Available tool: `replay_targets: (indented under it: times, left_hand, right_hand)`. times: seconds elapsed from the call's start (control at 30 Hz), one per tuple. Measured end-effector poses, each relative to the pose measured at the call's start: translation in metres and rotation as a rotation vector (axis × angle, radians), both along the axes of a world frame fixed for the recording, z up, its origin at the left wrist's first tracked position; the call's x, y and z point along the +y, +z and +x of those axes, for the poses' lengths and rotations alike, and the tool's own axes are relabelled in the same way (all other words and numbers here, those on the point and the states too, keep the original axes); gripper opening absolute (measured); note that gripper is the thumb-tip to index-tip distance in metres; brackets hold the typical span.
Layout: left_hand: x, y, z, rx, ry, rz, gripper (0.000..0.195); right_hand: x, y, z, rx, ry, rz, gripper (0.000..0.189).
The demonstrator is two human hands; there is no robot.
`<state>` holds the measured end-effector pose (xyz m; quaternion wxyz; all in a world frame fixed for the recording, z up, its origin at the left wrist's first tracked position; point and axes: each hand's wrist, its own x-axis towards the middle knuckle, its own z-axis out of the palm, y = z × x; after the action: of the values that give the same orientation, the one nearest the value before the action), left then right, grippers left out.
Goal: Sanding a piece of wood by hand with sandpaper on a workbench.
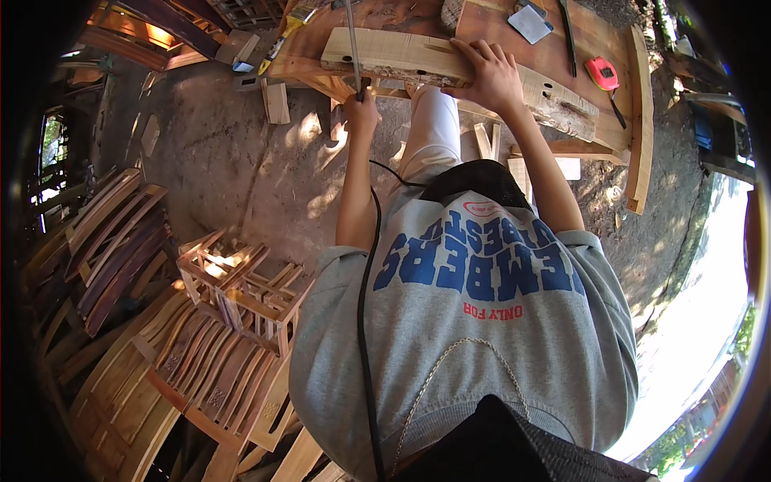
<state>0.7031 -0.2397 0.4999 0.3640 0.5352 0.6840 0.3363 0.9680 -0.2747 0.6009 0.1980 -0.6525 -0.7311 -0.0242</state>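
Observation:
My left hand [361, 113] is closed around the dark handle of a long narrow metal tool [353, 45]. Its shaft points away from me and crosses the left part of a thick, curved wooden board [397, 51]. The shaft is seen edge-on, so whether it is a saw or a file cannot be told. My right hand [495, 77] holds the board near its middle, fingers spread over the top and thumb at the near edge. That edge is rough and bark-like, with dark mortise holes. The board lies along the near side of a wooden work surface [409, 18].
A red tape measure [601, 73], a dark bar-like tool [568, 36] and a pale flat piece [530, 24] lie on the work surface. A yellow paintbrush [286, 39] is at its left. Slatted wooden furniture parts [211, 361] stand behind left. A black cable [364, 313] hangs along my body.

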Motion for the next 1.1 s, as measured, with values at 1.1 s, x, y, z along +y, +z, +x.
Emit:
replay_targets:
  times: [1.1]
  left_hand:
    - [-0.036,-0.083,-0.027,-0.007,0.135,0.275,0.040]
  right_hand:
    - [0.003,0.015,-0.015,0.013,0.060,0.029,0.087]
